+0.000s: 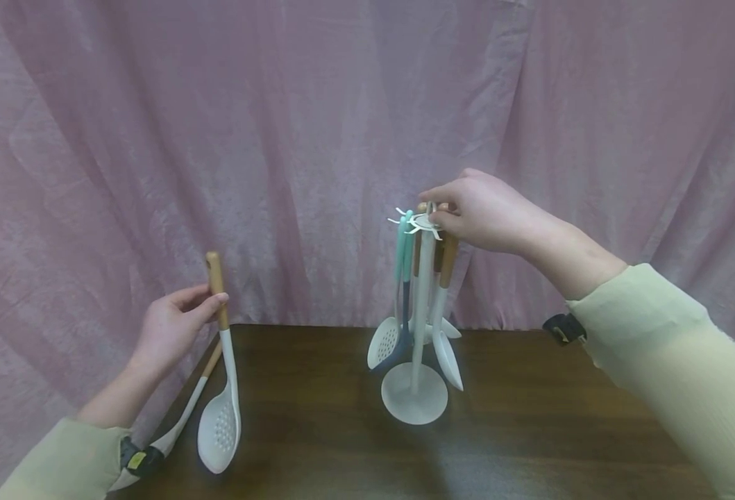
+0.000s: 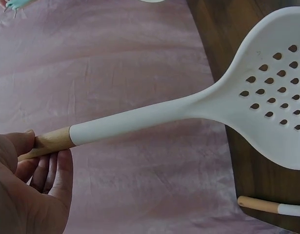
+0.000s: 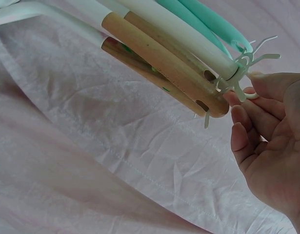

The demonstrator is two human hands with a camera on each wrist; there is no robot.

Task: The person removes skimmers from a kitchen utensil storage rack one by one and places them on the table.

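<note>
White rack already carries several utensils, right hand pinching its hook ring; left hand grips a skimmer unhung, a spoon on the tabletop.

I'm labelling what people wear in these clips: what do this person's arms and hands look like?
Both arms wear long, loose, pale green sleeves. Left sleeve, right sleeve. A black strap with a yellow mark sits on the left wrist; a black strap on the right wrist. Both hands are bare.
</note>
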